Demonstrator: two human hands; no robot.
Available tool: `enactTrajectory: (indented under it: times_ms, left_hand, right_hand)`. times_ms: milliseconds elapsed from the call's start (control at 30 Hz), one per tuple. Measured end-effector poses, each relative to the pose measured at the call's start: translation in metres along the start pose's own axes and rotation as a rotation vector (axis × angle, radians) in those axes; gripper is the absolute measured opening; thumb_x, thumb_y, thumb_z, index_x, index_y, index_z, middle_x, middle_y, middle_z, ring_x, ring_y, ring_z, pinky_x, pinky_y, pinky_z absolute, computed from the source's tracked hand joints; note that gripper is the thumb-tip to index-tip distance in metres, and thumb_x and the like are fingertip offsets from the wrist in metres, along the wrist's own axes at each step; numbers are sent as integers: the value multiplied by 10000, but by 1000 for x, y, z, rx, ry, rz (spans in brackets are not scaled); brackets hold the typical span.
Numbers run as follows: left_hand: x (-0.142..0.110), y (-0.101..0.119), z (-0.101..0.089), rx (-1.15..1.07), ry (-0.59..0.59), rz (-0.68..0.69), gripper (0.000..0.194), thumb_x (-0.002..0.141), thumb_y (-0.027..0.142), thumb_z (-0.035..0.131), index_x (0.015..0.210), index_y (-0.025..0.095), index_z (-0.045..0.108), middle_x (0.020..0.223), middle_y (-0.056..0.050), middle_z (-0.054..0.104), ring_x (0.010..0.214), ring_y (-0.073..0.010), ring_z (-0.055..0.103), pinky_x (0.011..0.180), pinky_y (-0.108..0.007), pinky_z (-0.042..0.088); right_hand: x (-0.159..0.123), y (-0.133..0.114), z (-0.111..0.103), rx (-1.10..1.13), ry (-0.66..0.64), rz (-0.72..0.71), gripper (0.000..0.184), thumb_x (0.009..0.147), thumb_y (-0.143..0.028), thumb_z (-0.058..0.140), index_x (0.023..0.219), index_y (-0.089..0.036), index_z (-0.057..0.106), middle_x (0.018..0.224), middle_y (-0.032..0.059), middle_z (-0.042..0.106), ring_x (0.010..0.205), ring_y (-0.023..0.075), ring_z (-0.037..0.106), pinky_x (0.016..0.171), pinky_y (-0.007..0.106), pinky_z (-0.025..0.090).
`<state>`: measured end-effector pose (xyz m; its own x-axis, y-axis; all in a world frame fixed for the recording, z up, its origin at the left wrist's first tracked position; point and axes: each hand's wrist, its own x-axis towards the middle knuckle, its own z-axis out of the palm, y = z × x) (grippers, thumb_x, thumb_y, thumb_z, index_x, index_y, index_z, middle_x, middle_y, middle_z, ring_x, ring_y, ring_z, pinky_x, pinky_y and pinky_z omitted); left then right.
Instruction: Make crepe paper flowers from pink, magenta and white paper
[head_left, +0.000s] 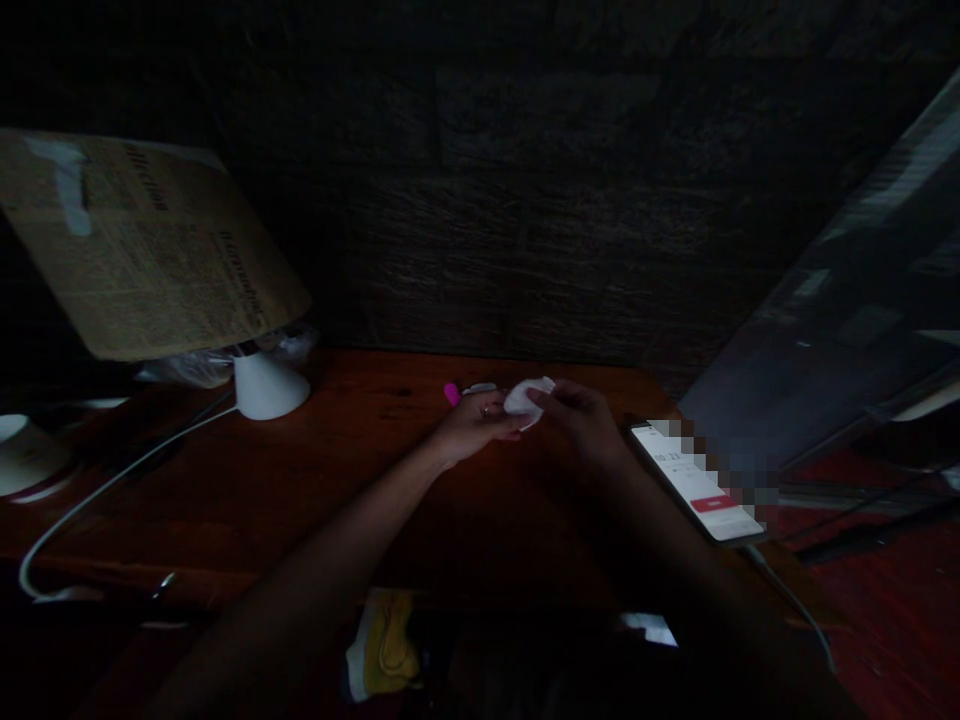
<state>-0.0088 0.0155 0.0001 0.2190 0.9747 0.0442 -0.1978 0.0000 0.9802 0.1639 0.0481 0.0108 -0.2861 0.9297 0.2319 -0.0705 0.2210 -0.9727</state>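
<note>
My left hand (pixel 474 425), with a ring on one finger, is closed around a small white piece (pixel 525 397) that looks like folded cloth or tissue. It is held a little above the wooden table. At the upper right edge of this piece, my right hand (pixel 581 412) pinches it between thumb and fingers. A bright pink object (pixel 451 393) shows just behind my left hand. Beside it, a pale rounded thing (pixel 480 388) is partly hidden by the fingers. Dim light hides what kind of things these are.
On the wooden table (pixel 322 480) a lamp (pixel 270 385) with a newsprint shade stands at left, its white cord trailing forward. A white cup-like container (pixel 30 460) is at far left. A lit phone (pixel 697 490) lies at right, near a grey panel (pixel 795 340). A dark brick wall (pixel 480 220) rises behind.
</note>
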Motion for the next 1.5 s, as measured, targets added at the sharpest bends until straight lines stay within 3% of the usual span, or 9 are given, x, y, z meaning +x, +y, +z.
enactTrajectory:
  times_ms: [133, 267, 433, 633, 833, 1033, 1167, 1300, 1500]
  left_hand:
    - [0, -1, 0, 19, -45, -14, 352, 651, 314, 851, 905, 105, 727, 882, -86, 745, 791, -156, 706, 776, -309, 578]
    - [3, -5, -1, 5, 4, 35, 362, 650, 384, 843, 846, 105, 721, 805, -66, 741, 687, -142, 695, 687, -286, 574]
    - [2, -9, 4, -1, -11, 51, 316, 673, 327, 835, 870, 111, 714, 848, -77, 742, 741, -139, 691, 741, -296, 569]
    - [-3, -5, 12, -3, -72, 86, 342, 661, 287, 843, 922, 118, 701, 836, -68, 730, 739, -142, 686, 707, -278, 550]
    - [-6, -11, 24, -31, -85, 2, 408, 666, 449, 820, 838, 108, 674, 771, -58, 711, 674, -148, 687, 622, -265, 538]
    - [-8, -20, 34, -63, -54, 11, 387, 670, 448, 815, 838, 124, 687, 775, -57, 707, 673, -147, 670, 598, -263, 521]
    - [-6, -18, 32, -84, -21, 13, 348, 637, 377, 847, 836, 126, 710, 786, -59, 709, 705, -141, 655, 635, -264, 519]
    - [-2, -15, 26, -131, 66, 24, 421, 586, 416, 868, 862, 128, 733, 813, -46, 705, 741, -142, 652, 631, -245, 520]
    - [0, -10, 18, -127, 140, 45, 416, 606, 403, 864, 886, 121, 742, 883, -69, 722, 772, -146, 666, 676, -257, 535]
  right_hand:
    - [0, 2, 2, -3, -24, 7, 329, 662, -498, 799, 689, -188, 693, 659, 5, 653, 625, 142, 568, 637, 293, 449]
    - [0, 0, 0, 22, 0, 0, 318, 647, -485, 811, 677, -191, 693, 663, 5, 664, 641, 147, 580, 657, 297, 457]
    - [4, -2, -7, 52, 38, 49, 318, 610, -450, 832, 745, -190, 710, 729, 14, 686, 667, 145, 589, 637, 279, 439]
    - [11, 0, -20, 94, 107, 110, 317, 601, -424, 821, 736, -180, 668, 600, -25, 569, 521, 92, 434, 492, 252, 309]
    - [6, -2, -28, 45, -100, 170, 346, 626, -440, 834, 793, -169, 698, 713, 19, 658, 574, 105, 514, 496, 233, 350]
    - [5, -8, -39, -94, -267, 188, 323, 591, -406, 870, 774, -168, 751, 707, 16, 691, 593, 119, 550, 561, 258, 403]
    - [7, -4, -37, -79, -169, 158, 341, 582, -436, 872, 780, -179, 767, 753, 43, 731, 707, 184, 633, 675, 307, 476]
    - [6, -1, -32, -56, -90, 145, 382, 577, -442, 875, 847, -191, 777, 836, 56, 757, 763, 204, 664, 715, 313, 494]
    - [3, -4, -25, -30, -101, 134, 326, 642, -433, 834, 862, -200, 773, 874, 41, 757, 795, 193, 672, 760, 307, 494]
